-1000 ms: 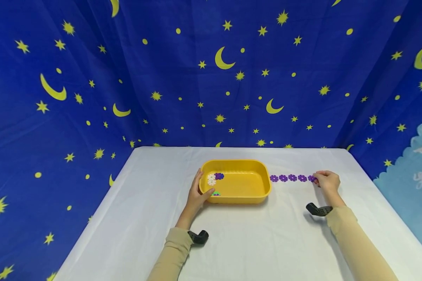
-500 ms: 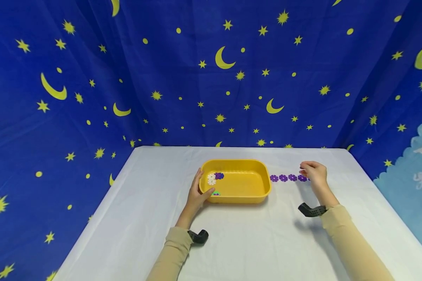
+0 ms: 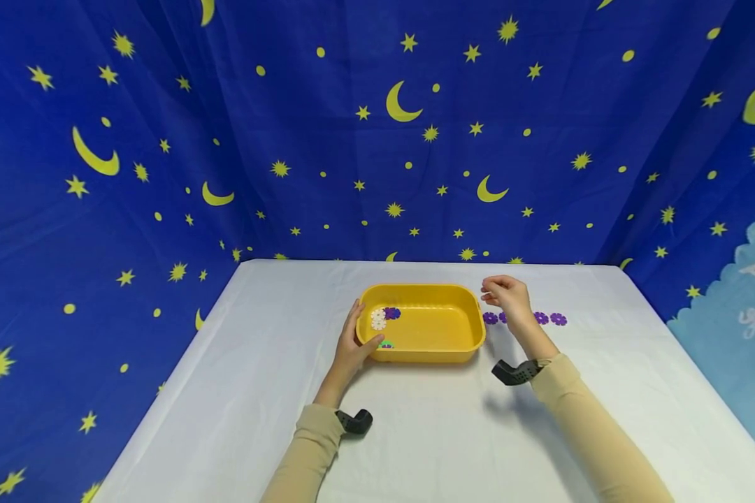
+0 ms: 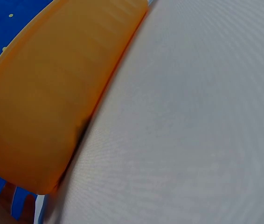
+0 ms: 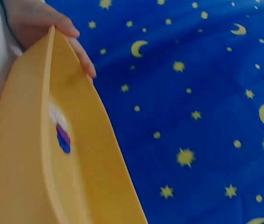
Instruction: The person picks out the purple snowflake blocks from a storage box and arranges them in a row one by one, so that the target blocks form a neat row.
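A yellow plastic tub [image 3: 428, 355] stands on the white-covered table. My left hand [image 3: 350, 347] holds its left end, thumb over the near rim and fingers along the outer left wall. Inside lie white flower-shaped discs [image 3: 378, 320], dark blue and purple ones [image 3: 392, 314] and a green and purple one [image 3: 386, 344]. To the tub's right runs a row of purple flower-shaped discs [image 3: 558, 319]. Over the row's left part, by the tub's right rim, hovers my right hand [image 3: 508, 297], fingers loosely bent with nothing seen in them. It hides part of the row.
Blue cloth [image 3: 327, 140] with yellow moons and stars hangs behind and beside the table [image 3: 434, 433]. A light blue panel with white letters [image 3: 749, 328] shows at the right. Both wrists wear black camera mounts [image 3: 354, 423].
My right hand has left the disc at the row's right end, risen and moved left toward the tub, uncovering that disc. My left hand has stayed on the tub.
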Demonstrator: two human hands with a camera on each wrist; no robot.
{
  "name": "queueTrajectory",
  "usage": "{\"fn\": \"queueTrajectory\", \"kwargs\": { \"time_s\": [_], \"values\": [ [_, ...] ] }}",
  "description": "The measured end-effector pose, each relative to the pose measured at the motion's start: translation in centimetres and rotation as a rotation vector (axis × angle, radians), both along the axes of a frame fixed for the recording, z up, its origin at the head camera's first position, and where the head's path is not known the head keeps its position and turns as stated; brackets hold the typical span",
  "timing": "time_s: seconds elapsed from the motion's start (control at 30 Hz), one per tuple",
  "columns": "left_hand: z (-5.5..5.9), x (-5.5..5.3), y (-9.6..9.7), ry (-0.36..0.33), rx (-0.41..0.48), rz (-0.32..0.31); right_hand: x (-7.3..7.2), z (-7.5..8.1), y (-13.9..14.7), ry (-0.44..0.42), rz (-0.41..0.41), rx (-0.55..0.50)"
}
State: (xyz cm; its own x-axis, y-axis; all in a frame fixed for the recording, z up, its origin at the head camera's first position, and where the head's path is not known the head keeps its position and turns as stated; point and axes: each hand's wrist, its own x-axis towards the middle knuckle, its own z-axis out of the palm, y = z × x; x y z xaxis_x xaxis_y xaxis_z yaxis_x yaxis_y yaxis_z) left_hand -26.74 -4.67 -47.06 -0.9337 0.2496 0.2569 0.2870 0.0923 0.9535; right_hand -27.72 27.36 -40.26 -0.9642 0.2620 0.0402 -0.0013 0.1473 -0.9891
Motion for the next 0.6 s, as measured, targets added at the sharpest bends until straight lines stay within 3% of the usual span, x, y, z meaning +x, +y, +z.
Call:
{"fn": "queueTrajectory", "kwargs": {
  "time_s": [0.2,0.6],
  "values": [
    [-0.1,0.0,-0.1,-0.004,0.004,-0.003,-0.8,-0.3,-3.1,-0.034,0.042,0.004],
    [-0.1,-0.1,0.0,0.013,0.044,-0.006,-2.2,-1.7,-9.1,-0.052,0.210,-0.017]
  ]
}}
